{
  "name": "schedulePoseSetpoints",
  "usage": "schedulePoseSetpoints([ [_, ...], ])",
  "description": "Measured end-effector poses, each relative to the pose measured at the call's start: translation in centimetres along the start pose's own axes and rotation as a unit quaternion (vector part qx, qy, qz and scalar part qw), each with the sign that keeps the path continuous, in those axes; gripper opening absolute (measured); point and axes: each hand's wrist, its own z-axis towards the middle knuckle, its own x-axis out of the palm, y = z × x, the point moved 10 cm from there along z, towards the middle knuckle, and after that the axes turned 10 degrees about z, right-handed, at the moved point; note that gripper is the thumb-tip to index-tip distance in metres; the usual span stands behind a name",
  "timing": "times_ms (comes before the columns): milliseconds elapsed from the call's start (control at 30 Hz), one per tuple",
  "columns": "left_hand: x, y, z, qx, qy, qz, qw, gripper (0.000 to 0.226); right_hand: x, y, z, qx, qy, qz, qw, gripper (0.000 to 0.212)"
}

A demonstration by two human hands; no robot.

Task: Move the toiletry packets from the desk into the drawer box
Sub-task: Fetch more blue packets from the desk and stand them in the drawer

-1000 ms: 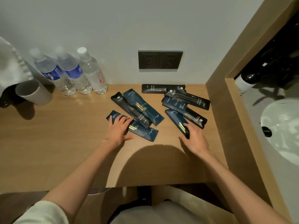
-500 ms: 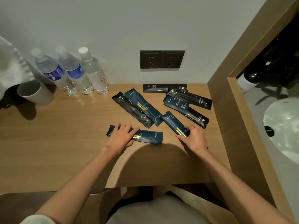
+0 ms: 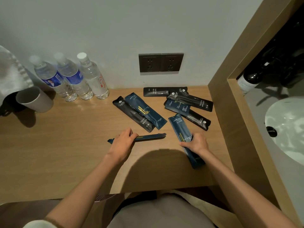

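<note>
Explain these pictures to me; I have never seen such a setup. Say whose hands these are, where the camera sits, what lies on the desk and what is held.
No machine here: a person works with two bare hands. All pictures come from one wide-angle camera worn on the head, looking down. The left hand grips a blue packet turned nearly edge-on. The right hand grips a second blue packet. More toiletry packets, black and blue, lie on the wooden desk, some overlapping. Three water bottles and a grey cup are at the back left. A washbasin shows at the right.
</note>
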Motion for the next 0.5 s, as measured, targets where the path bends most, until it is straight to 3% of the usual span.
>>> schedulePoseSetpoints([
  [200,-3.7,-2.0,-0.6,-0.031,-0.027,-0.224,0.974,0.024,-0.4,0.0,-2.7,-0.015,0.04,0.111,0.993,0.041],
  [367,-8.6,-6.3,-0.8,-0.005,-0.064,-0.358,0.931,0.03,-5.3,1.8,-7.6,-0.048,0.036,0.264,0.963,0.043],
  [500,-12.9,-11.0,-0.7,0.054,-0.106,-0.388,0.914,0.051,-11.3,2.3,-12.4,-0.066,0.001,0.378,0.924,0.023],
])
